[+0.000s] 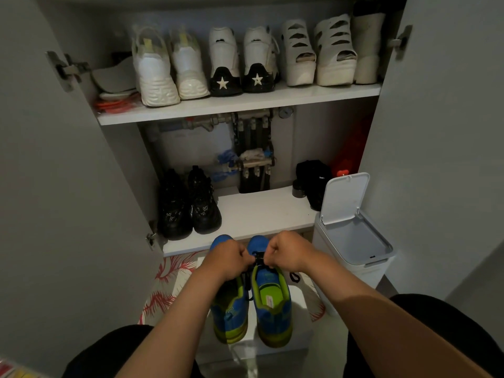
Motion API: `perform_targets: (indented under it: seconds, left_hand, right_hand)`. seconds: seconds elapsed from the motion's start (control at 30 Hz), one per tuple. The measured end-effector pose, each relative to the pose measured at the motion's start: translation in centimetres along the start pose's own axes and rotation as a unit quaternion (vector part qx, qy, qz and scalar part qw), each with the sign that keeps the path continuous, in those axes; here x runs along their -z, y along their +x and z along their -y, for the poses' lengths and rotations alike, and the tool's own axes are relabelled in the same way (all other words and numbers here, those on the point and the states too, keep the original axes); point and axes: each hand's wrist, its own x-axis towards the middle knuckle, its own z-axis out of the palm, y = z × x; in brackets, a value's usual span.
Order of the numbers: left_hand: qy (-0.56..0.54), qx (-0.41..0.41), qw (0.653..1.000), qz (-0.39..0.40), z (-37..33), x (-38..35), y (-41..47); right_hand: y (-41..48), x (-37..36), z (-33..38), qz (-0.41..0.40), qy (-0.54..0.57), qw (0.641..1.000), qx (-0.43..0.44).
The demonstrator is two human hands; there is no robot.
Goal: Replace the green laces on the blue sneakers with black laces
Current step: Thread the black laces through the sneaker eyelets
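Two blue sneakers with lime-green soles and linings stand side by side on the floor below me, toes pointing at the cupboard. The left sneaker (231, 309) is partly under my left forearm. The right sneaker (272, 298) carries a black lace (259, 257) across its upper eyelets. My left hand (227, 257) and my right hand (286, 251) are both fisted over that shoe and pinch the black lace between them. No green lace is visible.
An open shoe cupboard stands ahead with white shoes on the upper shelf (240, 105) and black shoes (188, 205) on the lower one. A white bin (351, 241) with its lid up stands to the right. A red-patterned mat (169, 285) lies under the sneakers.
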Motion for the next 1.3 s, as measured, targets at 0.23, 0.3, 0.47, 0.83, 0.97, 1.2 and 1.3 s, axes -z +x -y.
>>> perform_targets:
  seconds: [0.23,0.3,0.47,0.83,0.97,1.2,1.3]
  left_hand:
    - [0.092,-0.006,0.995,0.046,0.5,-2.3,0.1]
    - [0.084,-0.009,0.995,0.046,0.8,-2.6,0.3]
    - [-0.012,0.021,0.998,0.049,1.7,-3.1,0.9]
    - [-0.072,0.035,0.995,0.055,2.7,-3.1,1.6]
    - [-0.082,0.032,0.994,0.058,2.6,-3.0,1.5]
    - [-0.077,0.014,0.995,0.06,2.5,-2.8,1.2]
    - [-0.068,0.004,0.996,0.063,2.5,-2.8,1.1]
  right_hand:
    - [-0.2,-1.5,0.1,0.004,-0.168,0.986,0.008]
    - [-0.1,-1.7,0.1,-0.005,-0.197,0.98,0.017]
    - [-0.1,-2.6,0.3,-0.012,-0.245,0.969,0.03]
    - [0.2,-3.3,0.6,0.004,-0.241,0.97,0.011]
    - [0.4,-3.2,0.4,0.014,-0.217,0.976,0.01]
    - [0.3,-3.1,0.3,0.018,-0.165,0.986,0.007]
    - [0.2,-3.2,0.5,0.001,-0.161,0.987,-0.003]
